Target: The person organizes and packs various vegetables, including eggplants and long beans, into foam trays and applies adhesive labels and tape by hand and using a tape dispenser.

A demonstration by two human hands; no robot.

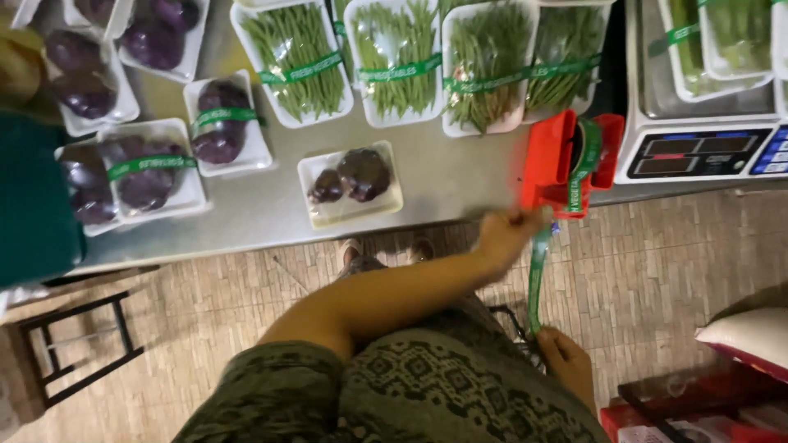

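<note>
A red tape dispenser (546, 164) stands at the steel table's (443, 184) front edge, loaded with a roll of green printed tape (588, 156). A strip of that tape (537, 279) runs from it down toward me. My left hand (505, 234) reaches across my body and pinches the strip just below the dispenser. My right hand (568, 361), low by my hip, holds the strip's lower end. A white foam tray with two purple cabbages (351, 182), wrapped in film and without a band, lies left of the dispenser.
Trays of green beans (300, 61) with green bands line the table's back. Banded purple cabbage trays (148, 176) lie at the left. A weighing scale (706, 152) sits to the right. A dark stool (78, 344) and a white sack (751, 336) stand on the tiled floor.
</note>
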